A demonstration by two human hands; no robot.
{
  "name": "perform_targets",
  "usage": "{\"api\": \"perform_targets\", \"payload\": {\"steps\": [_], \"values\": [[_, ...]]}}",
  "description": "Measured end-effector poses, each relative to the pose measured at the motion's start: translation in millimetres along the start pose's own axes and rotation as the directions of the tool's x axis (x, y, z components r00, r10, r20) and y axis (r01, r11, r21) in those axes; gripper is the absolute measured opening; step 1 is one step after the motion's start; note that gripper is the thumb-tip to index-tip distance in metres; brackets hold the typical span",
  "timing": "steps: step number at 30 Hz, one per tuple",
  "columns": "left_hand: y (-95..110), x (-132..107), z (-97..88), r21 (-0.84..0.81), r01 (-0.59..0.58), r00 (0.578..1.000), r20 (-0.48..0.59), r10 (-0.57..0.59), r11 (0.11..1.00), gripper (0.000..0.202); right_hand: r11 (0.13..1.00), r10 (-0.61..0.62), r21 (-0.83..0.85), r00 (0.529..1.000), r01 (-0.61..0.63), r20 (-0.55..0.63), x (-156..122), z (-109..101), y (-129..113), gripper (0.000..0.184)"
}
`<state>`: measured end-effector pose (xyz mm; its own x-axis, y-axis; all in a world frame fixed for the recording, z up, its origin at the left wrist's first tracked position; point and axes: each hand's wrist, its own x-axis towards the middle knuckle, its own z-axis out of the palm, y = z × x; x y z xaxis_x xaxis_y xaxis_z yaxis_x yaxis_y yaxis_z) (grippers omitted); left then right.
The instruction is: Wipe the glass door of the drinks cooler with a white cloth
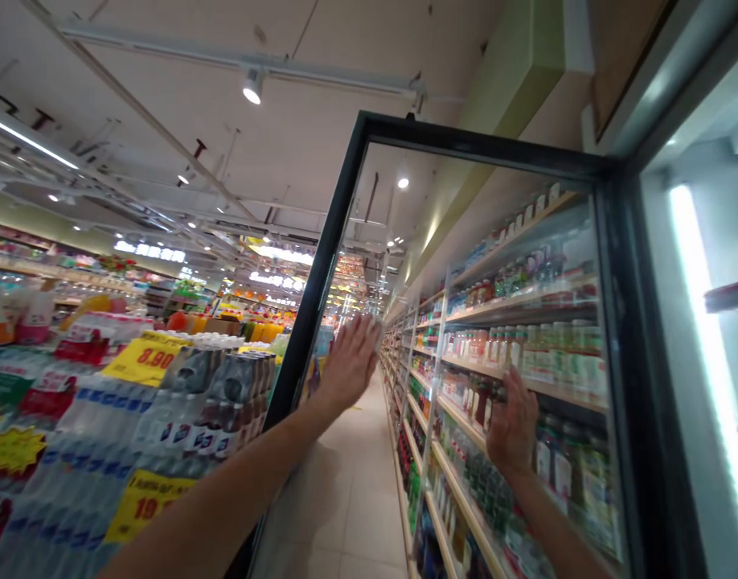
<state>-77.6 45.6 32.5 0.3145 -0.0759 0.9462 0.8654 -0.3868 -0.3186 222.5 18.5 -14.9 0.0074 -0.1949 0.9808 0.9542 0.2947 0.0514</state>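
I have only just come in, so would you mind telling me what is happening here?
A person's left hand and right hand are both raised and open at a black-framed glass door, which stands open. Neither visibly grips anything; whether they touch the glass is hard to tell. Shelves of bottled drinks show in the pane, and packs of bottles are stacked to the left.

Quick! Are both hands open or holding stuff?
Left hand: open, raised at the black-framed, rectangular clear glass door; contact unclear.
Right hand: open, fingers slightly bent, nothing visible in it.
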Motion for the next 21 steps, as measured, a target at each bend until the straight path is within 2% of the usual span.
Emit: {"api": "perform_targets", "payload": {"steps": [1,2,3,4,5,6,8,9,10,11,12,14,15,16,17,18,19,20,21], "values": [[6.1,-10.2,0.0,-0.046,-0.17,0.984,0.045,0.172,0.984,0.046,1.0,0.001,0.003,1.0,-0.001,0.001,0.1,-0.2,-0.4,0.049],[12.1,-21.0,-0.3,-0.118,-0.376,0.918,0.091,0.387,0.919,0.045,1.0,0.001,0.008,1.0,-0.001,0.0,0.3,-0.5,-0.9,0.049],[16.6,-29.9,-0.8,-0.197,-0.557,0.805,0.112,0.583,0.807,0.044,1.0,0.001,0.013,1.0,-0.001,-0.002,0.6,-0.8,-1.6,0.049],[18.5,-34.9,-1.3,-0.25,-0.661,0.705,0.116,0.699,0.708,0.043,1.0,0.002,0.016,1.0,-0.002,-0.003,0.9,-1.2,-2.3,0.049],[17.6,-35.4,-1.7,-0.265,-0.69,0.671,0.114,0.732,0.674,0.043,1.0,0.003,0.018,1.0,-0.003,-0.008,1.3,-1.6,-2.9,0.048],[14.4,-31.7,-1.9,-0.241,-0.646,0.721,0.116,0.683,0.724,0.043,1.0,0.004,0.016,1.0,-0.003,-0.01,1.7,-2.0,-3.5,0.048],[5.1,-18.8,-1.4,-0.125,-0.364,0.921,0.101,0.377,0.923,0.045,1.0,0.001,0.01,1.0,-0.001,-0.016,2.3,-2.5,-4.2,0.048],[1.7,-13.4,-0.6,-0.078,-0.223,0.97,0.085,0.229,0.972,0.046,1.0,-0.002,0.008,1.0,0.002,-0.017,2.6,-2.7,-4.3,0.048],[0.5,-10.4,0.3,-0.059,-0.155,0.984,0.081,0.16,0.986,0.047,1.0,-0.004,0.006,1.0,0.005,-0.02,2.8,-2.8,-4.3,0.048],[1.7,-9.8,1.2,-0.07,-0.186,0.977,0.088,0.192,0.98,0.047,1.0,-0.005,0.004,1.0,0.005,-0.019,2.9,-2.8,-4.1,0.048],[5.0,-10.9,2.1,-0.11,-0.307,0.942,0.104,0.318,0.945,0.047,1.0,-0.007,0.003,1.0,0.007,-0.016,3.1,-2.8,-3.6,0.048],[14.6,-12.0,3.3,-0.217,-0.586,0.778,0.119,0.617,0.781,0.045,1.0,-0.02,0.0,1.0,0.02,-0.011,3.4,-2.7,-2.2,0.048],[19.2,-9.2,3.7,-0.244,-0.642,0.724,0.119,0.679,0.727,0.044,0.999,-0.036,-0.001,0.999,0.036,-0.007,3.5,-2.6,-1.2,0.048],[23.4,-3.7,4.1,-0.241,-0.624,0.741,0.119,0.661,0.743,0.044,0.999,-0.049,-0.001,0.999,0.049,-0.007,3.5,-2.6,-0.1,0.049],[27.1,4.1,4.6,-0.209,-0.528,0.821,0.123,0.557,0.823,0.044,0.998,-0.055,-0.002,0.998,0.055,-0.009,3.6,-2.6,0.8,0.049],[31.0,12.8,5.2,-0.16,-0.367,0.914,0.121,0.387,0.916,0.045,0.999,-0.053,-0.004,0.999,0.053,-0.012,3.6,-2.6,1.5,0.049],[35.7,20.9,6.1,-0.118,-0.203,0.971,0.107,0.216,0.972,0.046,0.999,-0.048,-0.004,0.999,0.048,-0.012,3.6,-2.8,1.8,0.049],[41.6,27.3,7.2,-0.1,-0.111,0.988,0.095,0.12,0.989,0.046,0.999,-0.041,-0.002,0.999,0.041,-0.011,3.7,-3.1,1.8,0.049],[49.0,31.2,8.6,-0.11,-0.127,0.986,0.093,0.137,0.986,0.046,0.999,-0.032,0.003,0.999,0.032,-0.011,3.8,-3.6,1.3,0.049]]}}
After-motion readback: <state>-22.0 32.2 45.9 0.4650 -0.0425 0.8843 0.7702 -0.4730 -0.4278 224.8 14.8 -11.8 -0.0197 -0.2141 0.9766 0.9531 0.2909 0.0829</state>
